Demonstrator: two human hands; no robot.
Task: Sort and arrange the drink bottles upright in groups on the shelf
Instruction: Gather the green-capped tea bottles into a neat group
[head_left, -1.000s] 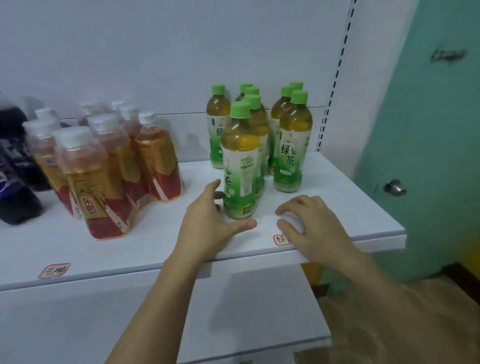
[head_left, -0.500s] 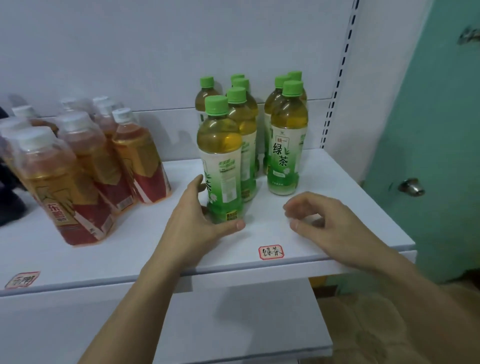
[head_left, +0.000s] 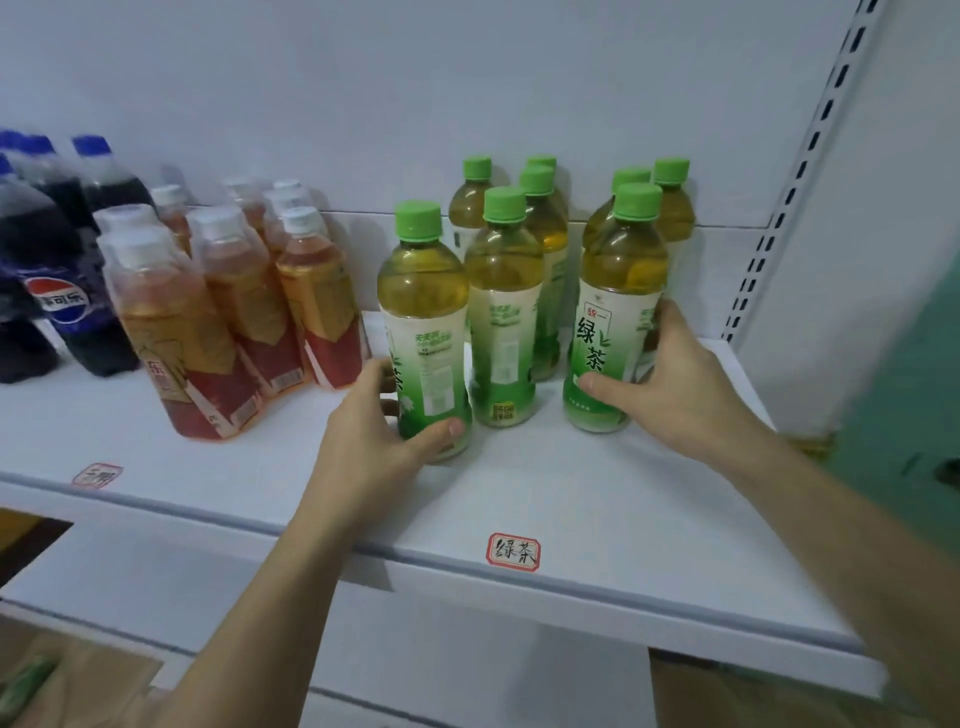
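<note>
Several green-capped green tea bottles stand upright on the white shelf (head_left: 597, 519). My left hand (head_left: 374, 447) grips the base of the front-left green tea bottle (head_left: 423, 312), thumb across its front. My right hand (head_left: 670, 384) grips the front-right green tea bottle (head_left: 618, 306) around its lower label. A third front bottle (head_left: 504, 301) stands between them, untouched. Left of them stands a group of white-capped red tea bottles (head_left: 234, 312), and at the far left a group of dark cola bottles (head_left: 57, 260).
Red-bordered labels are stuck on the shelf's front edge, one (head_left: 513, 551) under the green tea and one (head_left: 97, 474) under the red tea. A slotted upright (head_left: 800, 171) bounds the shelf on the right, with a teal wall (head_left: 904, 364) beyond. A lower shelf lies below.
My right hand has moved up from the shelf's front and taken hold of the front-right green tea bottle. My left hand still holds the front-left bottle. The view has shifted left, showing the cola bottles.
</note>
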